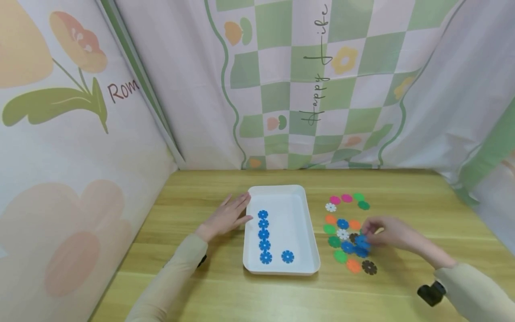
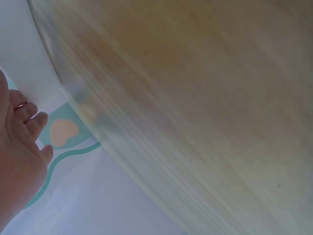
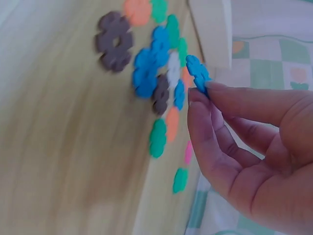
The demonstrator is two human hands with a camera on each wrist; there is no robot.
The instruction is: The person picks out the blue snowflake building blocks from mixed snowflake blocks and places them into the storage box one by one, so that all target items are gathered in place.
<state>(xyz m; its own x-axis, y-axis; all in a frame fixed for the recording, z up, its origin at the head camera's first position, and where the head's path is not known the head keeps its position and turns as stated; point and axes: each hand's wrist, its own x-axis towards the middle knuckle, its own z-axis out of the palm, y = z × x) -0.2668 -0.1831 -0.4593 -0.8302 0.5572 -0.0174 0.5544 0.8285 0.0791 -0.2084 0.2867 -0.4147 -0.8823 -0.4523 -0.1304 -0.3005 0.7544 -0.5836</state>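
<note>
My right hand [image 1: 389, 230] pinches a blue snowflake disc [image 3: 198, 72] between thumb and fingertip, raised above the loose discs on the table's right side. My left hand [image 1: 228, 215] lies along the left side of a white tray [image 1: 281, 272], its fingers extended and touching the rim near the far corner. Inside the tray, several blue snowflake discs [image 1: 263, 234] form a column at the left. One more blue snowflake disc [image 1: 287, 256] lies apart, near the tray's front right. In the left wrist view, the left hand shows only at the edge, and the tray's contents are hidden.
Right of the tray, loose discs lie scattered on the wooden table [image 1: 193, 286]: orange [image 1: 353, 266], brown [image 1: 369, 268], green [image 1: 340, 256], white [image 1: 331, 207], pink [image 1: 347, 198] and blue [image 1: 343, 223]. A patterned curtain [image 1: 273, 98] hangs along the table's far edge.
</note>
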